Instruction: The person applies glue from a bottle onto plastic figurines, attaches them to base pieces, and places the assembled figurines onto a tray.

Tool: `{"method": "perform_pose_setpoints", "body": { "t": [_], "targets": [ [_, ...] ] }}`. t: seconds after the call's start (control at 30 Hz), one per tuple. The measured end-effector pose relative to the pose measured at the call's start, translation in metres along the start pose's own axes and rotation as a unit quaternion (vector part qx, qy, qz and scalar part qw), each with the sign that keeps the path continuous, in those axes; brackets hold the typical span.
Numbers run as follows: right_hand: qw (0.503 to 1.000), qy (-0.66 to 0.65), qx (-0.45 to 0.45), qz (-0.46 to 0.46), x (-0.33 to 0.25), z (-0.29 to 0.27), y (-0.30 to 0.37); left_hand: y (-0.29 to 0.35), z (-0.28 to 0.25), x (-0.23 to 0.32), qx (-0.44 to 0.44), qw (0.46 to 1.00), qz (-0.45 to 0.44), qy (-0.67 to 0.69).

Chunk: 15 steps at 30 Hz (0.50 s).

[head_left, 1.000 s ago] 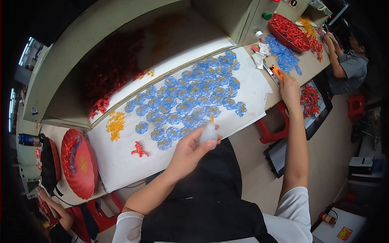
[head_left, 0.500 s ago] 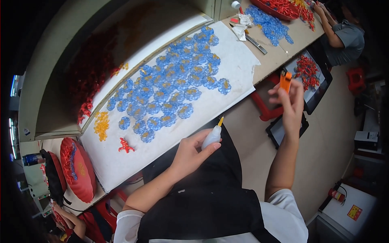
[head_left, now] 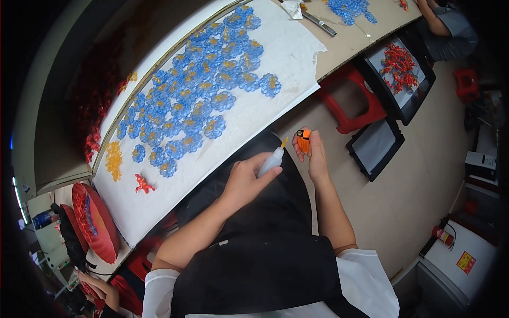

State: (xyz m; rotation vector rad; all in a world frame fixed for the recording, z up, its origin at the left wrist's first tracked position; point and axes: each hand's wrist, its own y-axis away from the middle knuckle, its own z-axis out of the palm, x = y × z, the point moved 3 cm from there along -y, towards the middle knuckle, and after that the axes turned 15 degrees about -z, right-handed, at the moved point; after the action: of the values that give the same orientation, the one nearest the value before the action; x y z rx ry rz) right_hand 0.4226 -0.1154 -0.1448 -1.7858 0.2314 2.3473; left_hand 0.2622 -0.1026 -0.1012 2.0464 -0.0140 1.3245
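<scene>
My left hand (head_left: 248, 177) is closed around a small whitish squeeze bottle (head_left: 271, 162), whose thin yellow nozzle tilts up and to the right. Just right of that tip, my right hand (head_left: 315, 153) grips an orange lighter (head_left: 303, 141). A small gap separates the lighter from the nozzle; no flame can be made out. Both hands are over my black apron, off the near edge of the bench. Many translucent blue flower-shaped pieces (head_left: 183, 97) with yellow parts on them lie spread over the white sheet (head_left: 254, 119). Left of them are small yellow pieces (head_left: 113, 160) and one red figure (head_left: 143, 184).
Red stools (head_left: 354, 100) and a black-rimmed tray (head_left: 403, 100) of red pieces stand to the right, above another black tray (head_left: 375, 149). A metal ruler-like tool (head_left: 320, 24) lies on the bench. A red bowl (head_left: 106, 233) sits at left. Co-workers are at both sides.
My right hand has come down and left with the lighter, close to the bottle's nozzle. The left hand still holds the bottle. The view has shifted, so the bench appears higher and further left.
</scene>
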Motion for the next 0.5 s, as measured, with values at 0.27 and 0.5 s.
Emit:
{"method": "perform_pose_setpoints", "body": {
  "t": [0.27,0.5],
  "targets": [
    [0.981,0.177,0.018,-0.073,0.003,0.005,-0.005,-0.002,0.0,-0.004,0.001,1.0,0.004,-0.01],
    [0.978,0.186,0.008,-0.093,0.007,0.01,-0.004,-0.003,-0.001,-0.003,-0.007,1.0,-0.012,-0.019]
  ]
}}
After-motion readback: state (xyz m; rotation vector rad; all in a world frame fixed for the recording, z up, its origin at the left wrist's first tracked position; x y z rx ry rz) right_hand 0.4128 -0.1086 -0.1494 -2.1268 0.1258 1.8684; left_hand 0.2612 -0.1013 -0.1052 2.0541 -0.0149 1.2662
